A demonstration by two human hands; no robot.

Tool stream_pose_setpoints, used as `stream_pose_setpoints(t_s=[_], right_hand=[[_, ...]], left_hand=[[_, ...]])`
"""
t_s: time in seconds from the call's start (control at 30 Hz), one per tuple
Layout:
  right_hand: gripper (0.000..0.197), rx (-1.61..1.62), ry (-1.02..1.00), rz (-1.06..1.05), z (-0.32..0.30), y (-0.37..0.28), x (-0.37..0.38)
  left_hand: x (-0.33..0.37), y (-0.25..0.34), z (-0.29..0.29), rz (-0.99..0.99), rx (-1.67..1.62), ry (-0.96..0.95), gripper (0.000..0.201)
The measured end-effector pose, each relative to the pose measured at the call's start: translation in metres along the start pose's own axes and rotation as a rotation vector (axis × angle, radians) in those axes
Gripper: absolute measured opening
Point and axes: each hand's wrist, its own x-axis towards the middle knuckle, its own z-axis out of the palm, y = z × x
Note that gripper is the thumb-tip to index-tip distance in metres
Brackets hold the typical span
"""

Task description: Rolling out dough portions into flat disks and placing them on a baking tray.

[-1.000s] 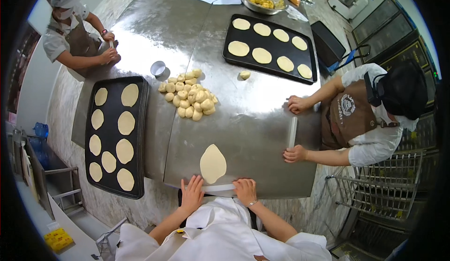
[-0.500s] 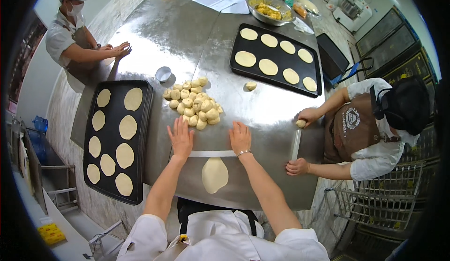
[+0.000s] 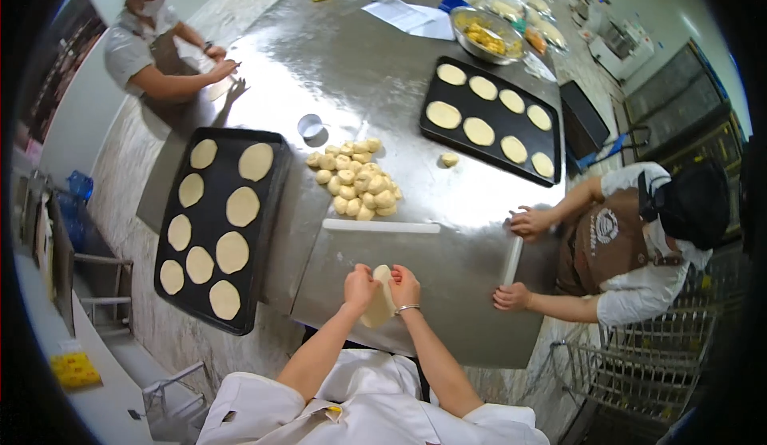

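A thin, flattened piece of pale dough (image 3: 379,307) hangs between my two hands near the front edge of the steel table. My left hand (image 3: 362,287) pinches its upper left side. On the opposite side, my right hand (image 3: 405,287), with a bracelet at the wrist, pinches it too. The dough looks narrow and partly folded, its lower end near the tabletop; whether it touches is unclear. Beyond my hands a white rolling pin (image 3: 381,226) lies crosswise. Just past it sits a heap of dough balls (image 3: 363,181).
Dough rounds lie on a black tray (image 3: 209,221) at left and another black tray (image 3: 487,108) at far right. A metal cup (image 3: 310,125) and a lone dough ball (image 3: 450,159) flank the heap. Co-workers stand left and right; the right one's hands hold a rolling pin (image 3: 512,261).
My hands have left the rolling pin, drawn back toward me and taken hold of the flat dough, which lay on the table. The right co-worker's far hand has opened.
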Motion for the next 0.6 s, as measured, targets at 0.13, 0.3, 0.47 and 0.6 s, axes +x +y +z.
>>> stream_pose_setpoints(t_s=[0.13, 0.3, 0.47, 0.6], right_hand=[[0.039, -0.118, -0.111, -0.077, -0.011, 0.002, 0.010], [0.028, -0.299, -0.171, -0.457, -0.025, -0.001, 0.009], [0.021, -0.356, -0.508, -0.497, -0.052, -0.011, -0.005], [0.027, -0.287, -0.839, -0.304, -0.073, -0.049, -0.008]], left_hand=[[-0.006, 0.004, 0.002, -0.062, 0.295, -0.111, 0.028], [-0.048, -0.033, -0.009, 0.388, 0.214, 0.098, 0.018], [-0.073, -0.049, -0.039, 0.335, -0.075, -0.111, 0.018], [-0.088, -0.034, -0.088, 0.245, -0.187, -0.252, 0.019]])
